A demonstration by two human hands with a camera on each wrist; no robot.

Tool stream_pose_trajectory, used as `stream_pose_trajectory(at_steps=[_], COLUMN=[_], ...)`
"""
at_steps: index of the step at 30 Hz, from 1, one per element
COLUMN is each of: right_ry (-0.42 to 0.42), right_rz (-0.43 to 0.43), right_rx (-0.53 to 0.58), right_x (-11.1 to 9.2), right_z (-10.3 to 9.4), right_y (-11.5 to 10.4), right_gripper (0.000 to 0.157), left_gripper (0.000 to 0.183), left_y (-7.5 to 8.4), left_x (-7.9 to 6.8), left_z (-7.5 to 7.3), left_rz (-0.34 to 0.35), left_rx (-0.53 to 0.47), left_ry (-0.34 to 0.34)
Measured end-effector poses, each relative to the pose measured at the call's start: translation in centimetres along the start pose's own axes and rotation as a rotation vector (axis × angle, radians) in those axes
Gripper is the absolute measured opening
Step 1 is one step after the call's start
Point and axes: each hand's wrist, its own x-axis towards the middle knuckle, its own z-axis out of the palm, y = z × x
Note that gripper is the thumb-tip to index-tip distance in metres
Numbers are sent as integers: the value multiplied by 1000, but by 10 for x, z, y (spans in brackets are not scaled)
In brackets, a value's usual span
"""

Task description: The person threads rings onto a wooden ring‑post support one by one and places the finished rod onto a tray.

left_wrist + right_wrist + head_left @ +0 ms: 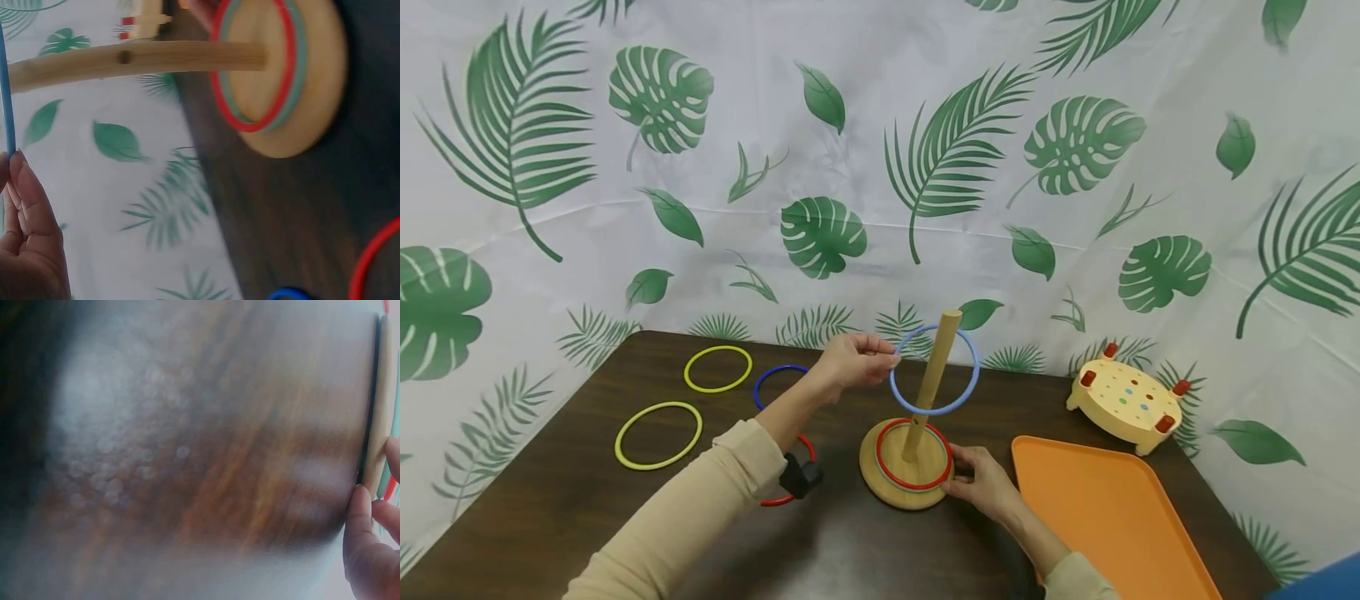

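Note:
My left hand (857, 360) pinches a light blue ring (976, 371) by its left edge. The ring encircles the upper part of a wooden post (934, 367), tilted, its near side crossing in front of the post. At the foot of the post, a red ring (950, 467) lies over a teal ring (299, 69) on the round wooden base (871, 475). My right hand (985, 483) holds the base's right edge between thumb and fingers; the right wrist view has the thumb (359, 512) low against the rim.
Two yellow rings (696, 433), a blue ring (758, 385) and another red ring (811, 446) lie on the dark table (820, 550) at left, the last two partly behind my left arm. Right of the stand are an orange tray (1097, 508) and a cream pegged toy (1123, 400).

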Motion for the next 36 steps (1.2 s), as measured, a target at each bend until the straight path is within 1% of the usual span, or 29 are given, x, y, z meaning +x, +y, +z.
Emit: stream_pose_trajectory(at_steps=[3,6,11,13,16,20,23,26,31,36], right_ry=[11,15,29,33,30,30,34,33,2,10], right_rz=[13,18,30,30,16,-8,-12,-20,-68,-43], right_rx=[-5,-3,-9,-24,-49,-76,-73,-61,-49,-47], right_x=[0,0,-1,-1,-1,-1,-1,-1,-1,-2], right_z=[0,1,1,0,0,-1,0,0,-1,-2], right_y=[0,-1,0,0,1,1,2,4,4,3], right_gripper=[59,59,58,55,50,45,45,48,55,59], left_gripper=[20,18,14,13,11,9,9,8,7,7], left_y=[-15,-31,-60,-70,-80,-88,-91,-94,-98,-103], left_x=[1,2,1,1,0,-1,-2,-3,-2,1], left_z=[2,5,11,13,15,17,19,21,23,23], left_rz=[-8,-35,-108,-133,-154,-170,-167,-171,-181,-184], left_rx=[26,65,110,130,177,209,217,217,221,232], left_ry=[15,37,70,82,96,95,87,88,100,111])
